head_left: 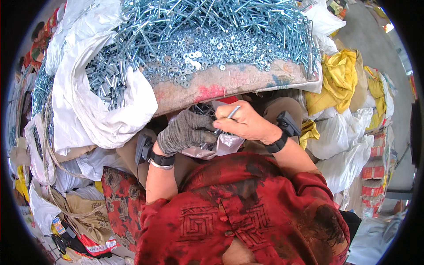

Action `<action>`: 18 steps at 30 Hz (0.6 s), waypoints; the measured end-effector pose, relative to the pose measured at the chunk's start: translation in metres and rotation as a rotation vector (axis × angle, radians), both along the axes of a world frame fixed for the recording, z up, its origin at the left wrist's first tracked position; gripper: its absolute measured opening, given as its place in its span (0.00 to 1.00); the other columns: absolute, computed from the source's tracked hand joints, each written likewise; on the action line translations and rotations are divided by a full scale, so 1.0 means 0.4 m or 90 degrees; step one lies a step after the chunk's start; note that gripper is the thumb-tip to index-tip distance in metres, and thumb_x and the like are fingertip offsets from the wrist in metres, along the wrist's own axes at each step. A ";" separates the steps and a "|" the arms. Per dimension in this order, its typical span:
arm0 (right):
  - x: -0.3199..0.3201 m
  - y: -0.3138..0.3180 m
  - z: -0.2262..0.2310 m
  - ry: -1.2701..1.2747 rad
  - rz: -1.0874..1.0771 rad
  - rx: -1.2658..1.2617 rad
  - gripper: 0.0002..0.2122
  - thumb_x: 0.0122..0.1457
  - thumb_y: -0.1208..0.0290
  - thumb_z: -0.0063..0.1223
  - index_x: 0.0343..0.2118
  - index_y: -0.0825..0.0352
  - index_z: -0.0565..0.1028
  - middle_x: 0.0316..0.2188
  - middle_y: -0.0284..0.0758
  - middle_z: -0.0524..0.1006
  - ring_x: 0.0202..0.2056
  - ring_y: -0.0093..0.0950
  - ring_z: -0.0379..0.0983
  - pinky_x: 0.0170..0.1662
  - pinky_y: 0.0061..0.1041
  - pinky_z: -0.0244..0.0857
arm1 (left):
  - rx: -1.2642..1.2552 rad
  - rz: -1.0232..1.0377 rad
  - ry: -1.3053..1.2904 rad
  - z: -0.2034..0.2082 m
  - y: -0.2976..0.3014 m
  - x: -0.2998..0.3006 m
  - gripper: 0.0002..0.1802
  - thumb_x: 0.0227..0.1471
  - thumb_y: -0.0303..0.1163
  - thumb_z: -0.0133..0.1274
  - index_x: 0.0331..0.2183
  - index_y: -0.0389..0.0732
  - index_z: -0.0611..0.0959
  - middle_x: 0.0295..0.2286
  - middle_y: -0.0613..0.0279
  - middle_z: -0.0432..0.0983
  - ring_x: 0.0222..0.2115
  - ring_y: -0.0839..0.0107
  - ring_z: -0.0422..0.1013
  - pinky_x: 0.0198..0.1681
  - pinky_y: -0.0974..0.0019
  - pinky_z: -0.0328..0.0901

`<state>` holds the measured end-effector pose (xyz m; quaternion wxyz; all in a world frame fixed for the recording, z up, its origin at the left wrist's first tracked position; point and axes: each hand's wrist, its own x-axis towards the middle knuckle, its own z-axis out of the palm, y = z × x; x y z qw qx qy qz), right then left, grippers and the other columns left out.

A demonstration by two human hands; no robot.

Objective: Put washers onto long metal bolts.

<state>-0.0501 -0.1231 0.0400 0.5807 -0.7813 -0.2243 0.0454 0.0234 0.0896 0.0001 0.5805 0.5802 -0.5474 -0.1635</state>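
Red patterned shirt (185, 243), six o'clock; slim silvery metal rod (233, 112), tilted, just off centre toward one, pinched in the right hand's (251, 126) grip; gloved left hand (185, 131) curled beside its lower end, hold untellable. Apparent progress: one piece in hand, pale plastic bag (225, 145) beneath with contents mostly hidden, washers (194, 59) and long rods (198, 15) at twelve on the tabletop (247, 79) still loose.

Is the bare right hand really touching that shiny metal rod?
Touching: the head view shows the right hand closed around the metal rod, whose end sticks out above the grip.
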 end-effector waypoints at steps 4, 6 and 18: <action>0.072 -0.049 -0.018 -0.008 -0.075 -0.338 0.11 0.58 0.67 0.60 0.24 0.68 0.73 0.20 0.36 0.72 0.24 0.23 0.66 0.30 0.27 0.62 | 0.213 0.185 0.205 -0.014 -0.020 0.003 0.10 0.50 0.29 0.60 0.35 0.37 0.84 0.31 0.61 0.80 0.31 0.71 0.75 0.36 0.66 0.69; 0.122 -0.115 -0.029 -0.115 -0.265 -0.254 0.08 0.59 0.67 0.58 0.29 0.67 0.76 0.21 0.31 0.76 0.23 0.21 0.69 0.30 0.24 0.65 | 0.068 0.286 0.328 -0.035 -0.045 -0.006 0.10 0.54 0.27 0.56 0.39 0.35 0.82 0.31 0.63 0.80 0.30 0.76 0.74 0.35 0.69 0.70; 0.256 -0.522 -0.047 -0.275 -1.007 -0.437 0.12 0.61 0.65 0.53 0.31 0.71 0.77 0.19 0.39 0.77 0.20 0.31 0.73 0.30 0.32 0.67 | 0.003 0.136 0.565 -0.051 -0.082 -0.009 0.15 0.54 0.40 0.60 0.39 0.41 0.79 0.24 0.65 0.79 0.15 0.85 0.64 0.17 0.79 0.54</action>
